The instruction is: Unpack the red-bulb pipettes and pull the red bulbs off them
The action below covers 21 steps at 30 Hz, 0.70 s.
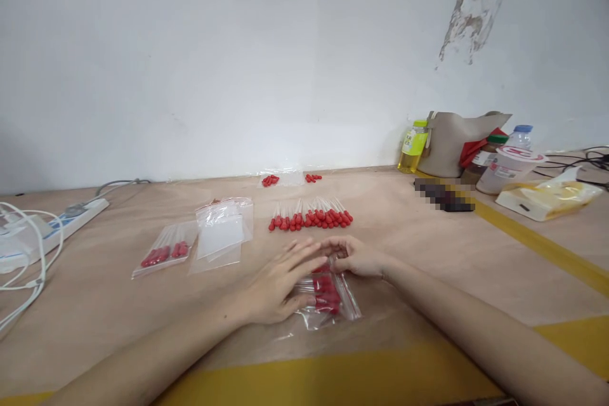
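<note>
Right before me on the table lies a clear zip bag [328, 295] with several red-tipped sticks inside, its red seal line towards the right. Across its left and far side rests my left hand [280, 279], fingers stretched out. My right hand [354, 257] is at the bag's far right corner, with fingers curled and the thumb bent in on the plastic; the fingertips are partly hidden. Just beyond both hands lies a row of red-tipped white sticks [311, 219]. To the left are a filled zip bag [164, 250] and a stack of flat zip bags [221, 235].
Small red pieces [270, 181] on clear plastic lie by the wall. A power strip [71, 228] with white cables is at the left. On the right stand a yellow-capped bottle [413, 147], a grey bag [451, 143], a cup [507, 171] and a yellow-white packet [547, 196].
</note>
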{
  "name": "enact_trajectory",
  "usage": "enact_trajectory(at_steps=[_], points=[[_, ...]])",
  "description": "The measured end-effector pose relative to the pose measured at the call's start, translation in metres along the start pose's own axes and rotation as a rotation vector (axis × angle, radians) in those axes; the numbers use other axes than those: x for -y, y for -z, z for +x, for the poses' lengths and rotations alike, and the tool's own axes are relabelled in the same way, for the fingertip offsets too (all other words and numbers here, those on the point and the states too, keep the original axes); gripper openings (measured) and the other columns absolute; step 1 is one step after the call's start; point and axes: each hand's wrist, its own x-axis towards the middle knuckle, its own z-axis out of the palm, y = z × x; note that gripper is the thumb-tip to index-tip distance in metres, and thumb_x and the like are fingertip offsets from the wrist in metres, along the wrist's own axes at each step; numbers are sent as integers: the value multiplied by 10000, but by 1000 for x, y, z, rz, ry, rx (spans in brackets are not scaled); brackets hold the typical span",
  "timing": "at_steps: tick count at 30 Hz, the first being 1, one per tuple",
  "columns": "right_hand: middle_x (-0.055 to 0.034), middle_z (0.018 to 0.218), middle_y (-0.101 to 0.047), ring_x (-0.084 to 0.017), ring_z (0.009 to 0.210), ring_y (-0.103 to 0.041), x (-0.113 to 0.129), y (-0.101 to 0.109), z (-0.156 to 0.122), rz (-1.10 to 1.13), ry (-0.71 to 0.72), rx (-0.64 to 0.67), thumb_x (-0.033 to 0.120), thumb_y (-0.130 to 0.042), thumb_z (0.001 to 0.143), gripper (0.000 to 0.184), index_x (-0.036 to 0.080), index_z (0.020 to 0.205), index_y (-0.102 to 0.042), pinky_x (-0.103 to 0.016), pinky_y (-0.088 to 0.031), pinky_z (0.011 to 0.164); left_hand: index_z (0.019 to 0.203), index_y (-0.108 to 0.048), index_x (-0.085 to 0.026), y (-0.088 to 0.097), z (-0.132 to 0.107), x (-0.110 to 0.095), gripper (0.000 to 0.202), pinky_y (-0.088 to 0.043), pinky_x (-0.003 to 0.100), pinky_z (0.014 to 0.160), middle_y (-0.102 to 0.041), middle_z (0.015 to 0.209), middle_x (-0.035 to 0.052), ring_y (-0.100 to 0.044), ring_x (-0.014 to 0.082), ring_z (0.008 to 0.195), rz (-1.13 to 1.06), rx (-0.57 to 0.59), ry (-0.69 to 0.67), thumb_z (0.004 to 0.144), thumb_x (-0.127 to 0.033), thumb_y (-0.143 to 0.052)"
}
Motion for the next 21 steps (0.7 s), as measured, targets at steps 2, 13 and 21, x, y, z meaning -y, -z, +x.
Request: enact_trajectory(at_steps=[2, 13, 21], points=[[-32, 880, -623, -84, 656, -581, 1, 0, 1, 20, -30, -164, 142, -705, 560, 455, 134, 982, -537, -184, -454, 544, 1372, -212, -249, 0, 4, 0, 557, -185, 468, 1073, -212, 1442, 76, -164, 238, 1327, 49, 99, -39, 870, -342, -436], [78, 653, -535, -87, 508, -557, -4, -14, -18, 167, -150, -502, 58, -763, 446, 761, 177, 1059, -328, -243, -508, 499, 1300, -387, -222, -13, 13, 28, 399, -298, 391, 1041, -424, 1336, 62, -351, 178, 1252, -40, 50, 129, 911, -297, -338], [57, 586, -567, -122, 504, -586, -2, -17, -11, 186, -215, -515, 30, -699, 529, 615, 140, 1034, -365, -253, -513, 487, 1256, -440, -223, -17, 11, 19, 370, -359, 406, 993, -499, 1265, 55, -437, 192, 1180, -39, -76, 260, 896, -267, -369]])
